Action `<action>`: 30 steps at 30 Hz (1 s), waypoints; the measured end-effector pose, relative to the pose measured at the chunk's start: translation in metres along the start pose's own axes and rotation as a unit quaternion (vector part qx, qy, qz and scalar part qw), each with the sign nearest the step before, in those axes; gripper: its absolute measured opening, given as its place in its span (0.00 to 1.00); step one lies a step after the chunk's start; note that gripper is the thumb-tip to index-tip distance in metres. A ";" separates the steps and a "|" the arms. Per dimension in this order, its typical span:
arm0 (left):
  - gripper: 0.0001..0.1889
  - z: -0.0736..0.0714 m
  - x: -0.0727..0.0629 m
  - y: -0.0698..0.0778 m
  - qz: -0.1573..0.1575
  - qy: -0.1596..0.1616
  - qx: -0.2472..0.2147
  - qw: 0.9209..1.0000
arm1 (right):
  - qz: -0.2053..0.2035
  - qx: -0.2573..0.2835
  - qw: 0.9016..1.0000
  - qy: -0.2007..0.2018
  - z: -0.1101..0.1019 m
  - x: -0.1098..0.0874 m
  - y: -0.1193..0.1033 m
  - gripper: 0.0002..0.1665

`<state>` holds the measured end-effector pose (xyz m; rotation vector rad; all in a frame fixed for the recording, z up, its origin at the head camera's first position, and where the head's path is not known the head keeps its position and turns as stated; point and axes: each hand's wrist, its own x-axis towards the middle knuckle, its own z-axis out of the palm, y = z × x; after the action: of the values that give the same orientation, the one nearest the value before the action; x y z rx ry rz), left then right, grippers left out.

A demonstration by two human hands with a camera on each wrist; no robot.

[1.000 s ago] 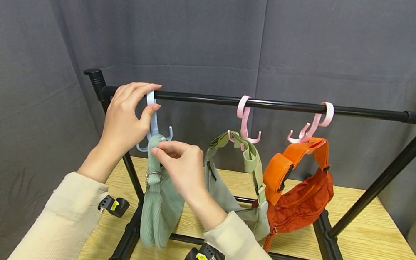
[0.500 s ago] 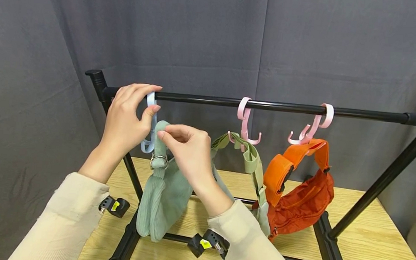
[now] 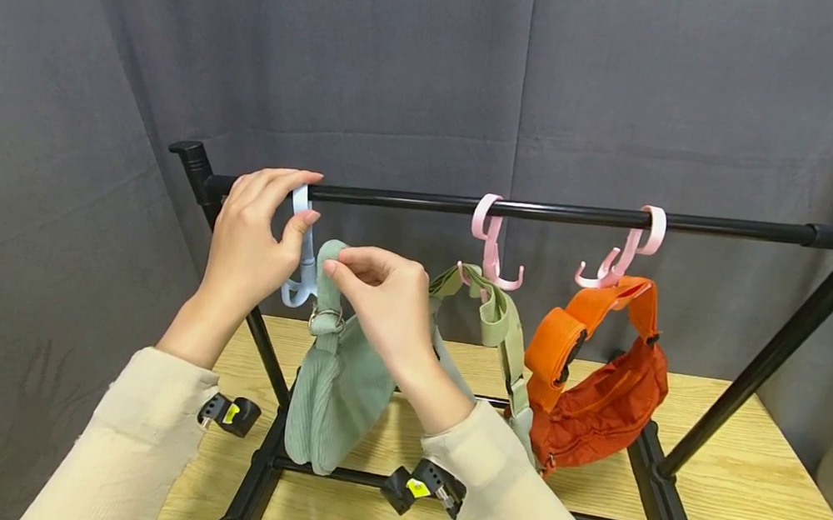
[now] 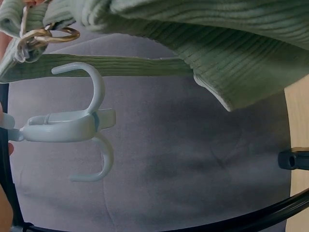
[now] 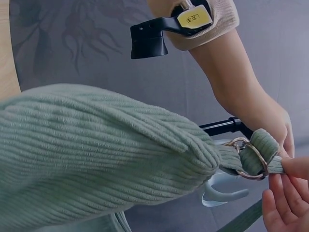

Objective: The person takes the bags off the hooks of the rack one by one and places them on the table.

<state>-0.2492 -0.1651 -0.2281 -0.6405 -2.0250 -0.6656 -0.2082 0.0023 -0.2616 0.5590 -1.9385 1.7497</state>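
Observation:
My left hand (image 3: 258,215) holds a light-blue hook (image 3: 307,266) where it loops over the black rail, fingers across the top and thumb against its stem. In the left wrist view the curved prongs of the hook (image 4: 60,128) carry nothing. My right hand (image 3: 386,299) pinches the strap (image 3: 328,272) of a green corduroy bag (image 3: 346,396) between thumb and fingertips, just right of the hook. The bag hangs down from this strap, which has a metal ring (image 5: 258,159) below the pinch. In the right wrist view the bag (image 5: 96,154) fills the left side.
Farther right along the black rail (image 3: 407,200) hang two pink hooks. A pale green bag with an olive strap (image 3: 504,327) hangs on one, an orange waist bag (image 3: 603,395) on the other. The rack stands on a wooden table (image 3: 763,494) before a grey curtain (image 3: 629,88).
The right hand has raised the bag's strap off the blue hook and moved it right, the bag swinging along. The left hand stays at the rail.

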 end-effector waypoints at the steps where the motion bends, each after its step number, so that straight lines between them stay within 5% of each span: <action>1: 0.20 0.000 0.000 0.000 0.000 0.000 0.000 1.000 | 0.001 -0.001 1.000 0.000 0.000 -0.001 0.000 0.08; 17: 0.19 -0.003 0.004 0.000 0.007 -0.015 0.000 1.000 | -0.016 0.016 1.000 -0.012 -0.003 -0.020 -0.006 0.07; 30: 0.19 -0.007 0.004 -0.006 0.052 -0.035 0.028 0.998 | -0.020 0.013 0.999 -0.028 -0.004 -0.035 -0.010 0.06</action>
<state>-0.2508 -0.1733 -0.2225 -0.7402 -2.0511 -0.5296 -0.1738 0.0048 -0.2739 0.6573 -1.9322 1.7537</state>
